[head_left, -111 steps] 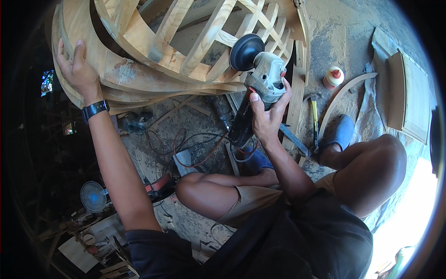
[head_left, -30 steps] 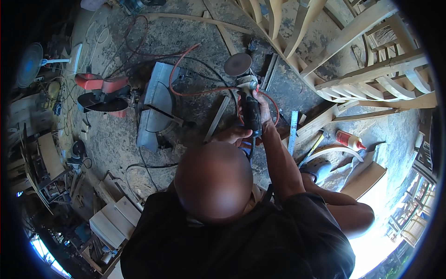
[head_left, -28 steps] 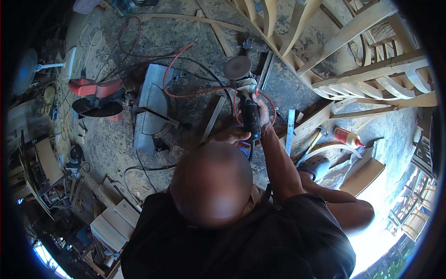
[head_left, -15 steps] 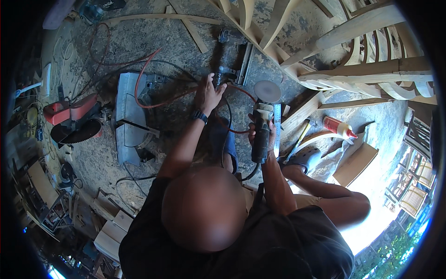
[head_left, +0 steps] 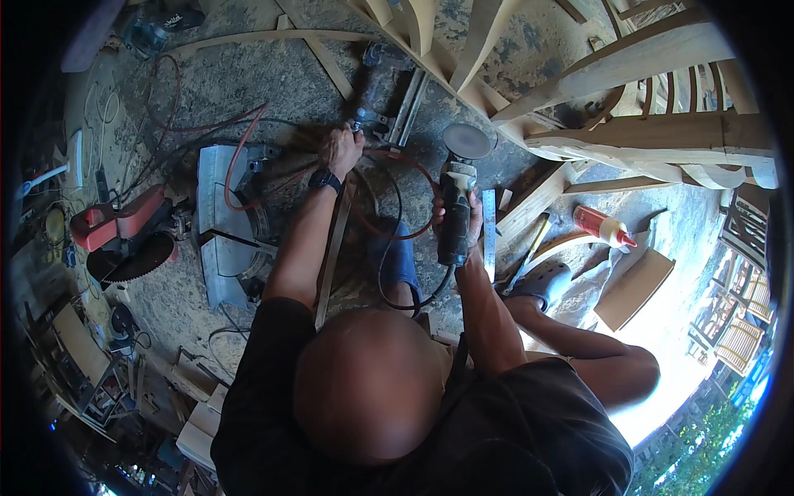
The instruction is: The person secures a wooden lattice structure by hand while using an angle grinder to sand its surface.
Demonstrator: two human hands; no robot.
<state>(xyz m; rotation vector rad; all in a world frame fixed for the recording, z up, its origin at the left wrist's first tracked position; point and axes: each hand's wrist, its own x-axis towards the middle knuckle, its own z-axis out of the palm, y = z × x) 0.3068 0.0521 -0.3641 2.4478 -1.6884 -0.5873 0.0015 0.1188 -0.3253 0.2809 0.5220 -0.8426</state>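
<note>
My right hand grips the dark body of an angle grinder, its pale round disc at the far end, held up above the floor. My left hand is closed at the near end of what looks like a bar clamp with blue metal fittings; the fingers partly hide what they hold. A dark watch sits on that wrist. Red hose and dark cable loop over the floor around both hands. A narrow strip runs alongside my left forearm.
A red saw with a toothed blade and a grey metal base stand at left. Curved wooden framework fills the upper right. A red-and-cream bottle, a board and my shoe are at right.
The left hand has gone from spread fingers beside the clamp's end to fingers closed at it, shifting left. The grinder stays in my right hand, slightly higher. The whole view has shifted a little.
</note>
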